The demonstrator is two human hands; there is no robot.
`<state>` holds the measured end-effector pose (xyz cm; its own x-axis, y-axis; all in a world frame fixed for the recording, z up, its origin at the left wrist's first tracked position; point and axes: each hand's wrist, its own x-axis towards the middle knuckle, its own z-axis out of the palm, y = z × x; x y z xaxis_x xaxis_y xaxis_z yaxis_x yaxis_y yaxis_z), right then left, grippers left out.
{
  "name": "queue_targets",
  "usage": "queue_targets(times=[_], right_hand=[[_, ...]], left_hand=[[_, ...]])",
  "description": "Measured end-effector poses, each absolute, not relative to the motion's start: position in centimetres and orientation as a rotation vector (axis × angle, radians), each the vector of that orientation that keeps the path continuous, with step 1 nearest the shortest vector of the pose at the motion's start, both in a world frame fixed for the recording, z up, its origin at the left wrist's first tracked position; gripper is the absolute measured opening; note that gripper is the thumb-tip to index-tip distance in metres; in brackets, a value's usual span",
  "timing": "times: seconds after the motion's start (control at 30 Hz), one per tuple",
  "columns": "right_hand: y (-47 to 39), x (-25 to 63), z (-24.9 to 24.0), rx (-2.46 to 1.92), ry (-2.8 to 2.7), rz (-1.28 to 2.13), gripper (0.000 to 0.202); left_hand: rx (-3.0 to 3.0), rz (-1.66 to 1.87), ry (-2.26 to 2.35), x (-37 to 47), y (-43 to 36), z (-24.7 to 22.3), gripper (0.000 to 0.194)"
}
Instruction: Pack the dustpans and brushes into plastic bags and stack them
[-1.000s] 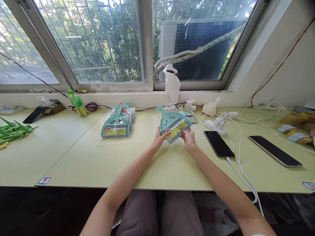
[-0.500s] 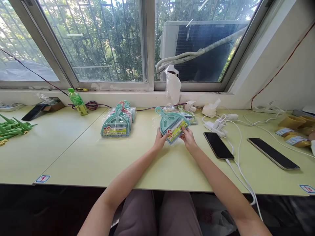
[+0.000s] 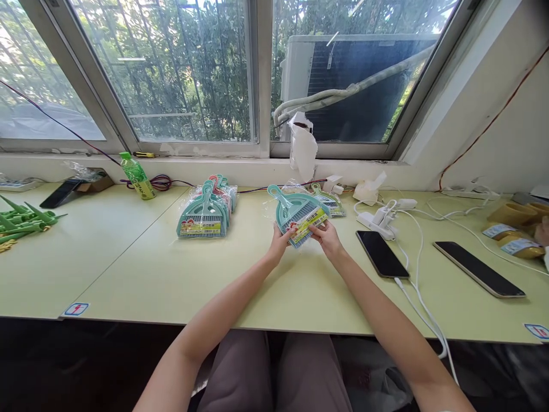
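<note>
Between my two hands is a teal dustpan and brush set (image 3: pixel 295 209) in a clear plastic wrapper with a yellow label, tilted with its handle toward the upper left. My left hand (image 3: pixel 279 243) grips its lower left edge, and my right hand (image 3: pixel 326 236) grips the lower right edge by the label. Just behind it lies a green dustpan set (image 3: pixel 329 201), partly hidden by the held one. To the left, several wrapped dustpan sets (image 3: pixel 202 217) in teal and red stand in an overlapping row on the table.
A power strip (image 3: pixel 377 223), cables and two phones, a charging phone (image 3: pixel 382 254) and another phone (image 3: pixel 478 269), occupy the right side. Far right are brown wrapped items (image 3: pixel 512 237) near another person's hand (image 3: pixel 542 230). A green bottle (image 3: pixel 137 176) and green plastic pieces (image 3: pixel 26 220) are left.
The held dustpan set has turned slightly, its handle end shifting a little left. Both hands keep their grip on it. Another person's hand shows more at the far right.
</note>
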<state>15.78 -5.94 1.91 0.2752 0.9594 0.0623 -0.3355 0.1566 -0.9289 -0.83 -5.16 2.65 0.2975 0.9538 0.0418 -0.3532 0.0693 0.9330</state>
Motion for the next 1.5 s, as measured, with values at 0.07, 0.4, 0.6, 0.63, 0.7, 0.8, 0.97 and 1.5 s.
queue_targets(times=[0.07,0.4,0.6,0.63,0.7,0.8,0.97,1.5], right_hand=[[-6.1,15.6,2.2,-0.961,-0.803,1.066,0.059],[-6.1,16.3,2.6,-0.889,-0.713,0.995,0.054],[-6.1,16.0,2.6,-0.895,-0.709,1.025,0.053],[-6.1,16.0,2.5,-0.902,-0.717,1.043,0.053],[-5.9,16.0,2.3,-0.924,-0.738,1.089,0.053],[-5.7,16.3,2.0,-0.989,-0.764,1.147,0.05],[-5.6,17.1,2.1,-1.064,-0.793,1.14,0.053],[-5.7,16.9,2.2,-1.049,-0.766,1.107,0.057]], left_hand=[[1.069,1.115,0.723,-0.9,-5.3,2.9,0.062],[1.267,0.84,0.592,0.9,-7.8,1.8,0.055],[1.168,1.233,0.631,1.3,-7.2,1.3,0.054],[1.161,1.287,0.66,1.2,-6.9,1.1,0.054],[1.166,1.347,0.719,1.0,-6.4,0.8,0.052],[1.203,1.351,0.743,0.9,-6.2,0.5,0.049],[1.293,1.249,0.641,1.0,-6.5,0.5,0.054],[1.424,1.195,0.671,0.6,-6.5,0.7,0.048]])
